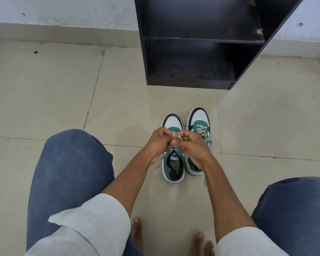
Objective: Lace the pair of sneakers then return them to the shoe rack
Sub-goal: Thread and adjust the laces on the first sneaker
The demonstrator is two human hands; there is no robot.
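Left hand (pixel 158 143) and right hand (pixel 191 146) are pinching a beige lace (pixel 178 138) over the left green-and-white sneaker (pixel 174 163) — hiding its eyelets | right sneaker (pixel 199 124) partly covered | black wooden shoe rack (pixel 198 43) cut off above

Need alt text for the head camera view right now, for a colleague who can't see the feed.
Both hands, left hand and right hand, pinch a pale shoelace over the left-side green-and-white sneaker on the tiled floor. The sneaker beside it shows laces already crossed. An empty black shoe rack stands just beyond, against the wall.
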